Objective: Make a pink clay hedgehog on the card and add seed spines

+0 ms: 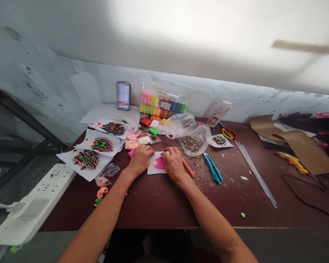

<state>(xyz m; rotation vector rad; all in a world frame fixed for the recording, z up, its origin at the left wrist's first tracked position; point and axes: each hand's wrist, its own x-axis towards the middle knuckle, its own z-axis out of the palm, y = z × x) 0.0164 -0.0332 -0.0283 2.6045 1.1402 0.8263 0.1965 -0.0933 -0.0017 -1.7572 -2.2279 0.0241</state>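
A small white card (pixel 153 170) lies on the table between my hands, with a flat patch of pink modelling clay (pixel 161 163) and a paler clay part at its left. My left hand (pixel 140 159) is curled over the card's left edge, its fingertips bent onto the paper. My right hand (pixel 173 163) is closed at the card's right side, thumb and fingers pressed at the edge of the pink clay. The fingertips partly cover what they touch. An orange stick-like tool (pixel 188 168) rests just right of my right hand.
Seed-covered hedgehog cards (pixel 86 159) are spread at the left, near a power strip (pixel 41 199). A plastic bag of striped seeds (pixel 192 144), a teal cutter (pixel 213 168), scissors (pixel 229 133) and glue sticks (pixel 256 175) lie rightward. Clay packs (pixel 164 106) and a bottle (pixel 219 114) stand behind.
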